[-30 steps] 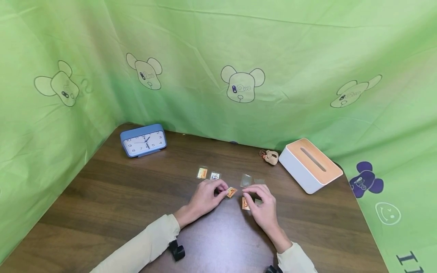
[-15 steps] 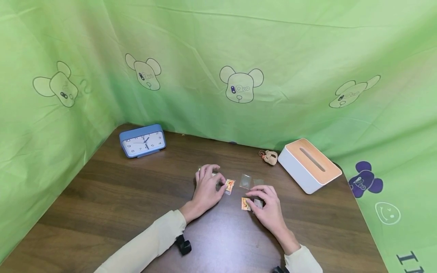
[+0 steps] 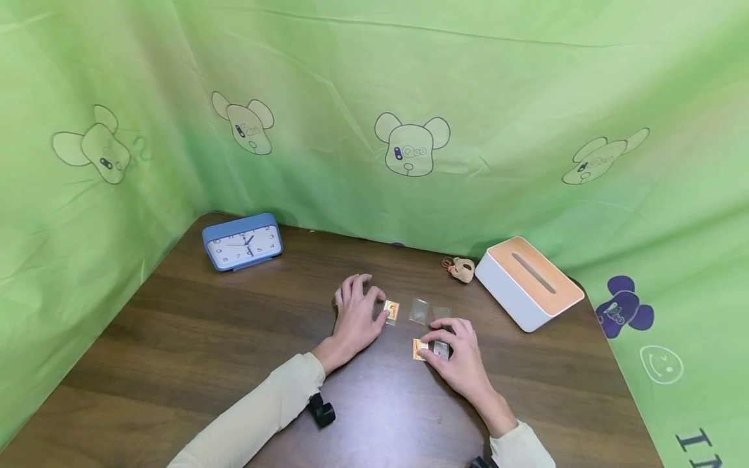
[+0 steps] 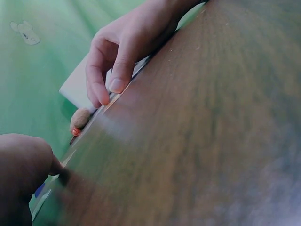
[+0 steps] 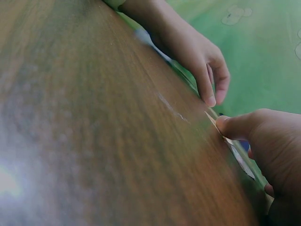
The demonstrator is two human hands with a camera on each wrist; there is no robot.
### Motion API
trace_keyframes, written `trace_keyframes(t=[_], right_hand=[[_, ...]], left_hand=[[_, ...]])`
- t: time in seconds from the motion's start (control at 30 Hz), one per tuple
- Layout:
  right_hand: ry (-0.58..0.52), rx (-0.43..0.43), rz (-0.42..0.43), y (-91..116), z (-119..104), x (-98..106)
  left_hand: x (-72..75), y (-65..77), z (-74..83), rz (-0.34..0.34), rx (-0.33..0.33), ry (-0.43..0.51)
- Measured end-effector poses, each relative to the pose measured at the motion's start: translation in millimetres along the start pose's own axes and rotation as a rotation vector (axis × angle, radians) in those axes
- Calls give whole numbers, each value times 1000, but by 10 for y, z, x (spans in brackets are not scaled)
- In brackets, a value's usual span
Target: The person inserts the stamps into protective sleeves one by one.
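I have the left hand [image 3: 355,320] loosely spread, its thumb at one orange card [image 3: 393,308] on the table [image 3: 234,344]. The right hand [image 3: 461,356] touches a second orange card [image 3: 416,350]; I cannot tell whether it grips. Nearby I count two clear sleeves [image 3: 419,311] and one greyish piece [image 3: 441,350]; farther off, one clock [image 3: 242,243], one box [image 3: 529,284].

The brown wood-grain bench [image 3: 175,338] is bearing a blue clock [image 3: 242,242] at far left and a white, orange-topped box [image 3: 528,284] at far right. A beige trinket [image 3: 463,269] is sitting beside the box; orange cards [image 3: 393,310] and clear sleeves [image 3: 419,311] are lying nearer.
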State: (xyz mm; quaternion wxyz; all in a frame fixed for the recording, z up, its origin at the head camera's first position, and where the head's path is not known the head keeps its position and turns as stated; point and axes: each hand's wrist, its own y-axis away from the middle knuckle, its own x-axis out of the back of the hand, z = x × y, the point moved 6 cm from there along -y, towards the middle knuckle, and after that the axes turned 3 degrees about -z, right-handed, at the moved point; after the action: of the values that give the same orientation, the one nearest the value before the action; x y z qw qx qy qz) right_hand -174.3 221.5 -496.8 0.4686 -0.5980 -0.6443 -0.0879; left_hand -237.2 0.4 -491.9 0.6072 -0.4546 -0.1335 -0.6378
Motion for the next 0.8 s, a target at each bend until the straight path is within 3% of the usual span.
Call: trace_keyframes(t=[0.6,0.67,0.8], right_hand=[[-82,90,63,29,-41,35],[-143,93,50,36,-42,31],[-368,51,19,44,-35,22]], left_hand=[[-41,-7,91,-1,-40,26],[-50,-13,112,-5,-54,23],[-81,-27,152,-24,-85,28]])
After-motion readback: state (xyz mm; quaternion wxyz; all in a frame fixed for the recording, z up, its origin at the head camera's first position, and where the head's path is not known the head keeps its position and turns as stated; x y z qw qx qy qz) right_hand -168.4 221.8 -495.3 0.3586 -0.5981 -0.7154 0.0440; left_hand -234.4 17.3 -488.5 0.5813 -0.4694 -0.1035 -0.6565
